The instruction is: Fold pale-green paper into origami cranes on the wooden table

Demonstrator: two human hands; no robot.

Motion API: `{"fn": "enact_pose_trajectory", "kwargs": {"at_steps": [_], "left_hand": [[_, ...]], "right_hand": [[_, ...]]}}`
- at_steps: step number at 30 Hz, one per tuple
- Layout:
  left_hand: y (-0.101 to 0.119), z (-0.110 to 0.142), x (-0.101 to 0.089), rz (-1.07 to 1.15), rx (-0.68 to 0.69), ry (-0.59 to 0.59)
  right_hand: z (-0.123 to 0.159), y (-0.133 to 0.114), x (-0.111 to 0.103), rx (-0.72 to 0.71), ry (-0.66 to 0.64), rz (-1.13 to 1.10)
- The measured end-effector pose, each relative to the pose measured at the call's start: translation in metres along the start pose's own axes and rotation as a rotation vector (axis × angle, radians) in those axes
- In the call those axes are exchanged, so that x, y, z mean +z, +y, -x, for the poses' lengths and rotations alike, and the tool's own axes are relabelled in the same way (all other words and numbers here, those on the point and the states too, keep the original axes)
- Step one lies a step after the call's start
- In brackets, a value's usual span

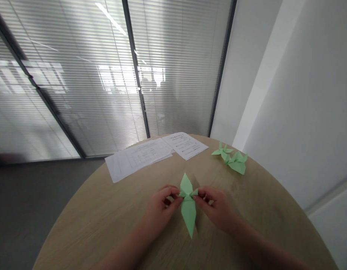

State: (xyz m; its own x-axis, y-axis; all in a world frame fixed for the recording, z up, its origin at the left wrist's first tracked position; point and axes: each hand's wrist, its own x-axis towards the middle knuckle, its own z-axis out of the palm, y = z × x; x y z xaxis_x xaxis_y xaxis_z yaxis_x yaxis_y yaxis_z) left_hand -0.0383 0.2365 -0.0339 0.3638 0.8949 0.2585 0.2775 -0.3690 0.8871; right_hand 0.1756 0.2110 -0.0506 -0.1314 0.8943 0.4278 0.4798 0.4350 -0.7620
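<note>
A light green folded paper figure (188, 208) lies lengthwise on the round wooden table (105, 221), pointed at both ends. My left hand (162, 206) pinches its small flap on the left side of its middle. My right hand (215, 206) pinches the matching flap on the right side. Both hands rest low over the tabletop, fingers curled.
Two finished green paper figures (231, 158) sit at the table's far right near the white wall. Printed white sheets (139, 157) and another sheet (186, 145) lie at the far edge. Glass panels with blinds stand behind; grey floor lies to the left.
</note>
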Motion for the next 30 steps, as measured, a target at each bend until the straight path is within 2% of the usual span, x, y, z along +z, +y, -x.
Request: {"fn": "enact_pose_trajectory", "kwargs": {"at_steps": [3,8,13,20,30], "left_hand": [[-0.004,0.000,0.001,0.028,-0.011,-0.008],[-0.011,-0.004,0.002,0.152,-0.156,-0.005],[-0.008,-0.006,0.002,0.240,-0.259,-0.028],[-0.003,-0.005,0.002,0.263,-0.273,-0.039],[-0.004,-0.005,0.001,0.253,-0.266,-0.059]], "right_hand": [[0.000,0.001,0.002,0.036,-0.030,-0.042],[-0.001,0.002,0.002,0.077,-0.049,-0.105],[-0.002,0.006,0.000,0.179,-0.102,-0.194],[-0.003,0.008,0.004,0.376,-0.131,-0.431],[-0.005,0.008,0.005,0.426,-0.161,-0.530]]}}
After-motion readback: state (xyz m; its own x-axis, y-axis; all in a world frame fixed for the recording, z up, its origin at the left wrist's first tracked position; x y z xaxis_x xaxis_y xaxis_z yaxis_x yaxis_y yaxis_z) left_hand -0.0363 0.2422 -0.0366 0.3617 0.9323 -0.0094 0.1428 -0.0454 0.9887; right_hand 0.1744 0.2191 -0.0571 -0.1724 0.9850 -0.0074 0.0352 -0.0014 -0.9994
